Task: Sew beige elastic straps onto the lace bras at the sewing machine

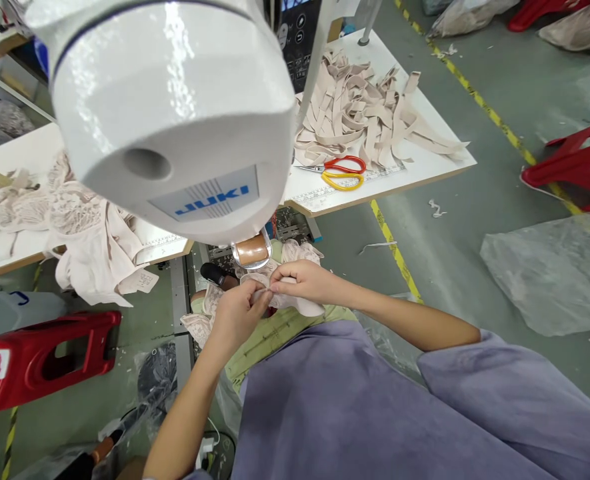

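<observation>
My left hand (pixel 238 309) and my right hand (pixel 302 281) meet in front of the sewing machine (pixel 175 120), low over my lap. Both pinch a pale beige lace garment piece (pixel 299 304), fingertips almost touching. A smooth strip of it hangs out below my right hand, while more lace (pixel 199 327) spills left of my left hand. Just above my fingers sits the machine's clear guard with a copper-coloured panel (pixel 253 251). The exact edge between the fingertips is too small to make out.
Beige fabric strips (pixel 355 110) are heaped on the right table, beside red-and-yellow-handled scissors (pixel 345 172). Lace garments (pixel 89 227) hang over the left table's edge. Red stools (pixel 49 360) stand on the floor at both sides, and a plastic bag (pixel 555 267) lies to the right.
</observation>
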The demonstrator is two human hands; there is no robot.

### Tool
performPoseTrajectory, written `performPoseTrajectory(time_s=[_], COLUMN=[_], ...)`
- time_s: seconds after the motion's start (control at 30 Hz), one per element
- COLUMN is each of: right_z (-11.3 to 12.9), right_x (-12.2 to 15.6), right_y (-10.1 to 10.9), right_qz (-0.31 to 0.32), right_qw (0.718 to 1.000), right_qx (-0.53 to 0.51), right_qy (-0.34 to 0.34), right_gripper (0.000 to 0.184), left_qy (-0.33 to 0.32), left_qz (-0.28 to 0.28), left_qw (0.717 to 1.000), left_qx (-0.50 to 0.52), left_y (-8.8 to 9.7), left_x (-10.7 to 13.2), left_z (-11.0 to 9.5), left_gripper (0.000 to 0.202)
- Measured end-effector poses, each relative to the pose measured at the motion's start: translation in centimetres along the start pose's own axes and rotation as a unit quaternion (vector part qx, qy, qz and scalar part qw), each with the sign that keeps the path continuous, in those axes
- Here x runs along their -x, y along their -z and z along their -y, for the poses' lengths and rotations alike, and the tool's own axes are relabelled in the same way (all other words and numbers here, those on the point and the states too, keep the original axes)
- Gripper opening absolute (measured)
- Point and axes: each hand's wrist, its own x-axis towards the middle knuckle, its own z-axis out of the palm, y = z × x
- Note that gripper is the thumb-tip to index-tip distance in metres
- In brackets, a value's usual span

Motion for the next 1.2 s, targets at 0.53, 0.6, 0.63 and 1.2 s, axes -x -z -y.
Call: performPoseTrajectory(time_s=[0.53, 0.6, 0.63, 1.2], right_z=[-2.5, -3.2, -3.5, -1.0], right_x=[-0.5, -0.6, -0.6, 2.8], right_y=[-7.7, -8.6, -8.9, -0.1], right_qz=[-0.298, -0.304, -0.309, 0.054], right_qw=[0.951, 0.95, 0.948, 0.97], right_qx=[-0.061, -0.04, -0.038, 0.195], right_qy=[0.043, 0.055, 0.057, 0.138], right_gripper=[0.02, 0.02, 0.02, 0.018], left_qy=[0.11, 0.118, 0.119, 0.046], left_qz=[-0.064, -0.128, -0.151, 0.13], left_qw=[0.892, 0.882, 0.879, 0.979], left_qx=[0.434, 0.439, 0.436, 0.152], left_y=[-7.7, -8.0, -8.1, -1.9], left_x=[0.0, -0.1, -0.2, 1.3], left_z=[4.8, 4.5, 4.2, -1.2], left_gripper=[0.069, 0.058, 0.053, 0.02])
